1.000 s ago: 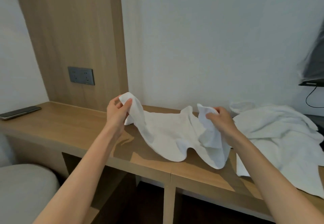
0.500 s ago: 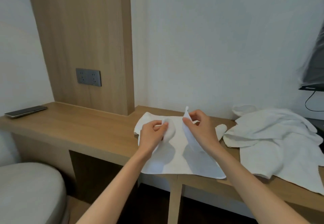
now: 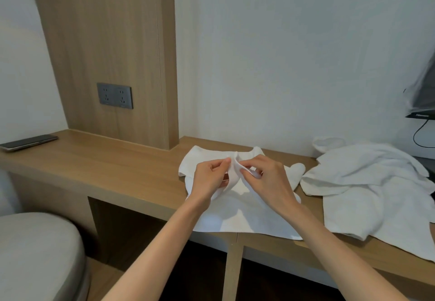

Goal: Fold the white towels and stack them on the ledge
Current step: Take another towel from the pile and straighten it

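Observation:
A small white towel (image 3: 247, 216) lies on the wooden ledge (image 3: 113, 166), its near edge hanging slightly over the front. My left hand (image 3: 207, 180) and my right hand (image 3: 268, 178) meet above its middle. Each pinches a raised fold of the towel, and the two folds touch between my fingertips. To the right, a heap of crumpled white towels (image 3: 374, 187) covers the ledge and part of it is cut off by the frame's edge.
A dark phone (image 3: 28, 142) lies at the ledge's far left. A wood panel with a grey socket plate (image 3: 114, 95) rises behind. A grey rounded seat (image 3: 35, 253) stands low left. A dark device with a cable (image 3: 421, 112) is at the right wall.
The towel, held spread wide in the air one second ago, now lies on the ledge. My hands have come together at its middle, bringing the pinched folds against each other.

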